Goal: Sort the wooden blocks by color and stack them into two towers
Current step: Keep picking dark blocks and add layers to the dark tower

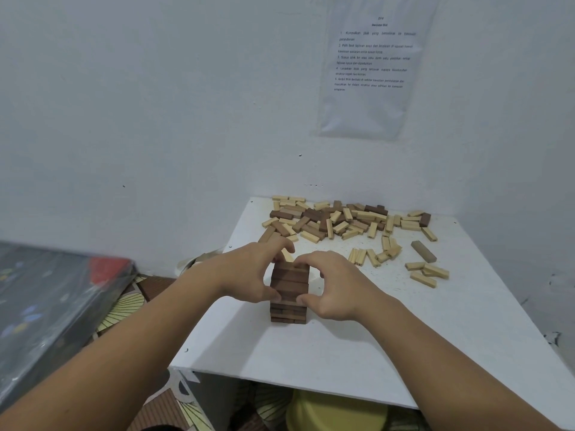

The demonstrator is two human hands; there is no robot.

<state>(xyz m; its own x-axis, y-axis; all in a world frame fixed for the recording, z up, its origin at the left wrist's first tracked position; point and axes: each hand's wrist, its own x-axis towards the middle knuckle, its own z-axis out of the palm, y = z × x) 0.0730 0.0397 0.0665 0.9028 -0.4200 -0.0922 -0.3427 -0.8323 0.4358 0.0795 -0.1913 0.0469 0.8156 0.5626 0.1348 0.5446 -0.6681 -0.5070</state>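
Both forearms reach in from the near edge and meet at the dark tower (289,307), which stands on the white bench (311,353). The left hand (249,272) and the right hand (333,284) grip the upper layers of the tower from its two sides, with fingers curled over the top and thumbs on the front face; I think they are squaring it.

Behind the tower, toward the wall, lies the pile of loose blocks (342,222), light and dark mixed. No light tower is begun.

The risk is at the tower itself. If one hand presses more than the other, the upper layers may slide on the lower ones, and the tower can lean or fall. Letting go too suddenly could also drag a top block off.
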